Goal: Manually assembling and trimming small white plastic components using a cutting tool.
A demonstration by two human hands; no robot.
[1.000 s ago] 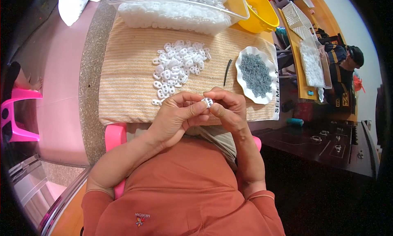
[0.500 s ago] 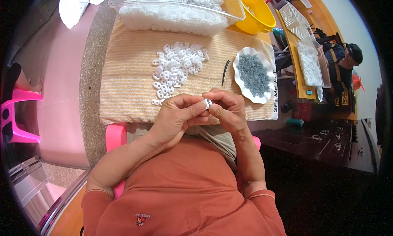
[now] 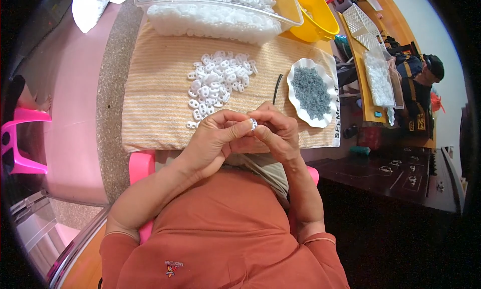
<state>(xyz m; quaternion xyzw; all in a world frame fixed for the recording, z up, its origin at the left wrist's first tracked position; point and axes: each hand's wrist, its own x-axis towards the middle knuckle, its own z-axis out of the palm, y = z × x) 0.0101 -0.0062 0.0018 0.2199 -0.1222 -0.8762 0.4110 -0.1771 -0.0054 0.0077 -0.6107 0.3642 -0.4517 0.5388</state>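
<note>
Between my two hands is a small white plastic piece with dark holes, mostly covered by fingertips. My left hand pinches it from the left with thumb and forefinger. From the other side, the thumb and forefinger of my right hand press on it. Beyond my left hand lies a loose pile of white oval two-holed plastic pieces on a striped towel. A white wavy-rimmed dish full of small grey translucent parts sits to the right of the pile.
A thin black stick lies left of the dish. At the back stand a clear plastic tub filled with white pieces and a yellow basin. Another person is at a table on the far right. A pink stool stands on the left.
The white piece has turned slightly between my fingertips, and both hands have shifted very little. The view has moved a touch.
</note>
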